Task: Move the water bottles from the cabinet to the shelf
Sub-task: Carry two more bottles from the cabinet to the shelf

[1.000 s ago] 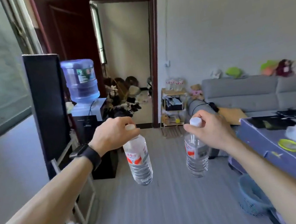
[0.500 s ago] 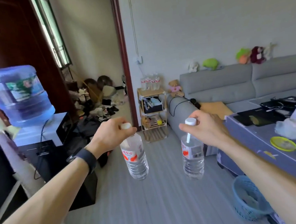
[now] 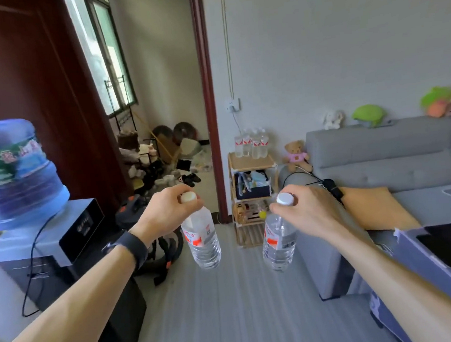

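Item one: left bottle (image 3: 202, 242), clear plastic with a white cap and a red-and-white label. Your left grip (image 3: 167, 212) is clamped on it, fingers curled over the cap and neck from above, so the body hangs free and slightly tilted. Item two: right bottle (image 3: 279, 242), same pattern, barcode facing you. Your right grip (image 3: 310, 209) is closed round its cap in the same overhand way, and the body dangles nearly upright. Both bottles are in mid-air above the grey floor (image 3: 232, 308), side by side but apart. Carrying one per hand by the top probably lets you set each down base first without changing hold. Item three: wooden shelf (image 3: 256, 163), standing against the far wall between the doorway and the grey sofa (image 3: 382, 155), straight ahead of you and well apart from your hands. Item four: shelf bottles (image 3: 252, 143), a small cluster of the same kind, upright at the back of the top tier (the front strip looks bare, and is likely where yours go). Item five: water dispenser (image 3: 12, 174) on your left, carrying a blue jug. Item six: desk (image 3: 426, 270) at your lower right. Status, as a judgement: you are in the carry stage, with both bottles yet to be placed.
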`<state>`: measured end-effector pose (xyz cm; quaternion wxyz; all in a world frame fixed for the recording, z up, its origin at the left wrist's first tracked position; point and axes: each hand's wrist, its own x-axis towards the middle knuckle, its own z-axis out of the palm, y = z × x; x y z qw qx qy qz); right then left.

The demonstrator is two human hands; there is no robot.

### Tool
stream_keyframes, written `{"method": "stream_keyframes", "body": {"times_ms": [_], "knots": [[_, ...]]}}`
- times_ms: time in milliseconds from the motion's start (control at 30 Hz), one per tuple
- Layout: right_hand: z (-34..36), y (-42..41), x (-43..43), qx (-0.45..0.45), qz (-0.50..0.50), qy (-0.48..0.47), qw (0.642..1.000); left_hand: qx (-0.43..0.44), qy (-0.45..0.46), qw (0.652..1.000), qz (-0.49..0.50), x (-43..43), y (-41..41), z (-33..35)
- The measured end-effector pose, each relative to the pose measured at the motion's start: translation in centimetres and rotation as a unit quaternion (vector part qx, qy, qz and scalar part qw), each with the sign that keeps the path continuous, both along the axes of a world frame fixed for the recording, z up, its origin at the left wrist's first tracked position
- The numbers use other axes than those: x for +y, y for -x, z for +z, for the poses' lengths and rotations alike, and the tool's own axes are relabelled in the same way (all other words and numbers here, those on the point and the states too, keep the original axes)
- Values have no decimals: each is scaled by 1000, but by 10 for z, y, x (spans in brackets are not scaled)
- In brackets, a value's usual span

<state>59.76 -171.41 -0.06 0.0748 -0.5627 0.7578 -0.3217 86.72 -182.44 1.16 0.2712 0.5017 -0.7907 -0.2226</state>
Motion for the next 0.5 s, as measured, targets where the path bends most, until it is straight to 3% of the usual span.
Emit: {"method": "stream_keyframes", "body": {"times_ms": [200,367,500], "knots": [[-28,43,-120,6,7,-53,999,-17,-14,1000,-8,-117,47,-28],[-40,78,-220,-4,-4,-71,997,-174,-7,980,-93,-228,82,-53],[-42,109,-297,-14,-19,-72,997,-244,-17,962,-120,-316,116,-57]]}}
